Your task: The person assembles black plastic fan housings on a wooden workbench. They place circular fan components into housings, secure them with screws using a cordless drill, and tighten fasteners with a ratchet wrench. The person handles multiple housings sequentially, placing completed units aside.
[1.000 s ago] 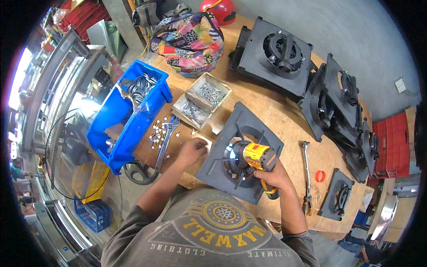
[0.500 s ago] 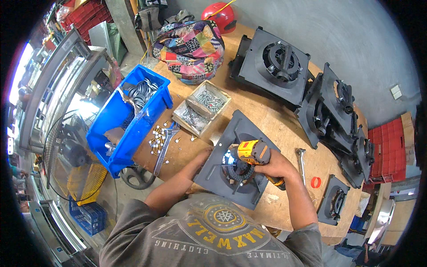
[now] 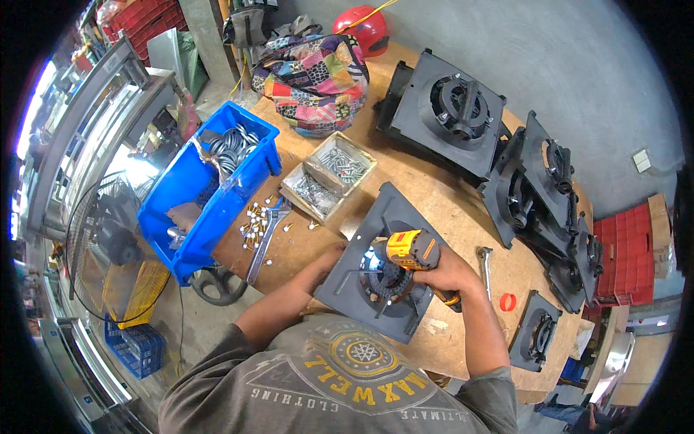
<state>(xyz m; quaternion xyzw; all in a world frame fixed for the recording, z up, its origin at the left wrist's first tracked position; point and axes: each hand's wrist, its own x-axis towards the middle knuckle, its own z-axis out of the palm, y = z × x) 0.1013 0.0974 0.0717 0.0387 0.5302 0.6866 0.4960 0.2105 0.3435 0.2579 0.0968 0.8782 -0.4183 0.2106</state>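
Observation:
A square black gas stove burner plate point(image 3: 407, 217) lies tilted in front of me, with a round cast burner point(image 3: 390, 282) at its middle. My right hand point(image 3: 450, 270) is closed round the handle of a yellow-and-black cordless drill point(image 3: 412, 249). The drill points down and left at the burner, and its work light shines on the metal there; the bit itself is hard to make out. At the plate's left edge my left hand point(image 3: 329, 265) grips the rim, its fingers mostly hidden behind the plate.
A blue bin point(image 3: 160, 217) of black rings and a divided box point(image 3: 350, 202) of screws stand left. Brass fittings point(image 3: 253, 226) lie loose beside a large wrench point(image 3: 262, 249). Right are a ratchet wrench point(image 3: 485, 267), a red ring point(image 3: 508, 301) and several black burner units point(image 3: 452, 148).
The whole view has shifted slightly. Both hands keep their places, with the drill still held at the burner and the left hand still on the plate's edge.

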